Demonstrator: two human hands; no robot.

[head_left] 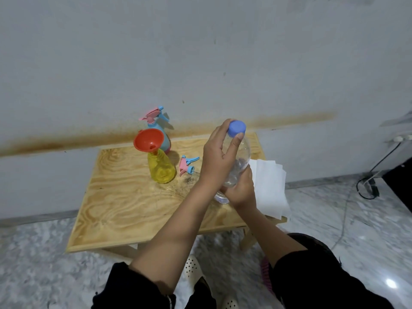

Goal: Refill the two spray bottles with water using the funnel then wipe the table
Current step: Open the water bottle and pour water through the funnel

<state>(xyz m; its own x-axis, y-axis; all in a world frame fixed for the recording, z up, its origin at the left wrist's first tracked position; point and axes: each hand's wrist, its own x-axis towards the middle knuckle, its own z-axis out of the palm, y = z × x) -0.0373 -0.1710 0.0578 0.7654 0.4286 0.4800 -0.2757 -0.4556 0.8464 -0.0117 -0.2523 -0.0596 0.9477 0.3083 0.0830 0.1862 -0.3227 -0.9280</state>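
Observation:
A clear water bottle (242, 159) with a blue cap (237, 128) is held tilted over the right part of the wooden table (124, 197). My left hand (219, 157) grips the cap from the left. My right hand (242, 190) clasps the bottle's lower body. The yellow spray bottle (161, 169) stands at the table's middle with a red funnel (149, 141) in its neck. Its pink and blue spray head (187, 165) lies on the table beside it. A blue spray bottle (163, 134) with its pink head on stands behind, near the wall.
White paper towels (269, 186) lie on the table's right edge, partly under my right hand. The wall rises directly behind the table. A black cable (365, 186) runs over the marble floor at right. My feet in white shoes (192, 267) show below the table.

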